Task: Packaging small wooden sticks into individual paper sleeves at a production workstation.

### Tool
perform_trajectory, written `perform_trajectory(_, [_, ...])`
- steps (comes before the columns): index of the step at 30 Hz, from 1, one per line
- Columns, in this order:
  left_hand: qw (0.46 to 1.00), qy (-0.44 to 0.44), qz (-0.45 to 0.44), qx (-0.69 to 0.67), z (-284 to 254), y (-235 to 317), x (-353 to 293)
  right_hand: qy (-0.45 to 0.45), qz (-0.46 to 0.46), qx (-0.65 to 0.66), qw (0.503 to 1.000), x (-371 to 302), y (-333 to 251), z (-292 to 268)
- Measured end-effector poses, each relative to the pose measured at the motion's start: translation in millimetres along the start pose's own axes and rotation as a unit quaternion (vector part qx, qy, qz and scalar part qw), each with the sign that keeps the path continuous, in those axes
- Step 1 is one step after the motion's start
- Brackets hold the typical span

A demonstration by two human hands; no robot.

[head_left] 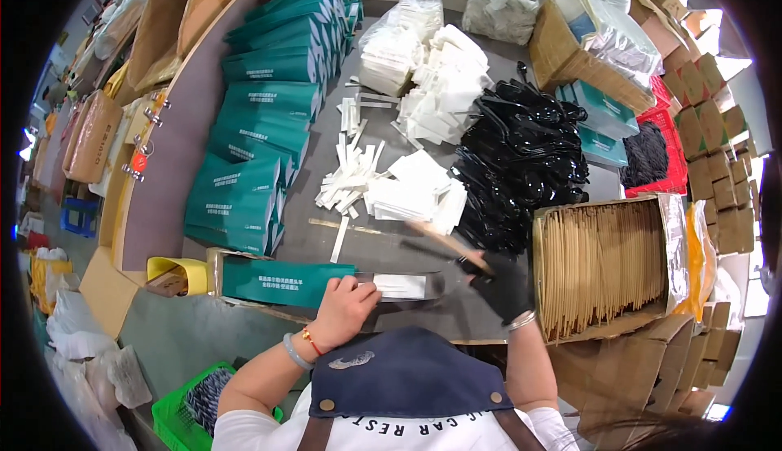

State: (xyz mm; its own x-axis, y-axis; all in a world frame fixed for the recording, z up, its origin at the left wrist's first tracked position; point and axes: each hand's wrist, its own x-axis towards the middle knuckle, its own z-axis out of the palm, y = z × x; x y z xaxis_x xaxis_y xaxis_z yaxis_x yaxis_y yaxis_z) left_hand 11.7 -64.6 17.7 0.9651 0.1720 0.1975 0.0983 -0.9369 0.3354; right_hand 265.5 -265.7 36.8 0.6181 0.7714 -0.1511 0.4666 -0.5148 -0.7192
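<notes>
My left hand (345,308) is bare and closed over the right end of a long green paper sleeve (285,280) lying at the table's near edge. From that end stick out a white paper packet (402,286) and a dark spoon-like end (434,286), partly hidden by the fingers. My right hand (501,284) wears a black glove with bare fingertips. It grips light wooden chopsticks (450,245), slanting up to the left and smeared by motion. Beside that hand lies a heap of glossy black plastic spoons (521,158).
Several green sleeves (252,142) overlap along the left side. White packets (419,189) and narrow white strips (352,176) lie mid-table. A carton (603,268) of wooden chopsticks stands at right, with green boxes (599,121) behind. A yellow container (183,275) sits near left.
</notes>
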Motion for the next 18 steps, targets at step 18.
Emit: perform_trajectory(18, [0.992,-0.059,-0.096,-0.054,-33,-31,-11,-0.075,-0.149,-0.182,0.969,-10,7,45])
